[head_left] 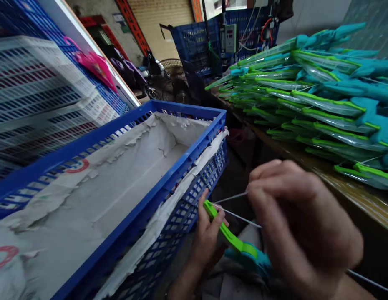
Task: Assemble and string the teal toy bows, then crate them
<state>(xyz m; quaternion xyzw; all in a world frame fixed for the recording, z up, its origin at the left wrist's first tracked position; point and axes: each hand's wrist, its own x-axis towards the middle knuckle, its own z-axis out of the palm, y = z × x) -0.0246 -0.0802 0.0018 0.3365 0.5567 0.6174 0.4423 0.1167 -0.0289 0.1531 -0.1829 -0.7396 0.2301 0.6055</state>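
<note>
My left hand (208, 227) is closed round the bright green limb end of a toy bow (230, 237), whose middle is teal. A thin white string (239, 215) runs from the limb tip towards my right hand (302, 227). That hand is near the camera, with its fingers pinched together on the string. Its fist hides part of the string and the far side of the bow. Beyond it on the right lies a pile of similar green and teal toy bows (328, 100), their limbs stacked in layers.
To the left stands a long blue plastic crate (187, 107) with a torn white lining. White slatted crates (31, 83) and a pink object (97, 66) are behind it. The bow pile rests on a brown table (350, 196). Farther back are a fan (173, 68) and blue baskets (194, 41).
</note>
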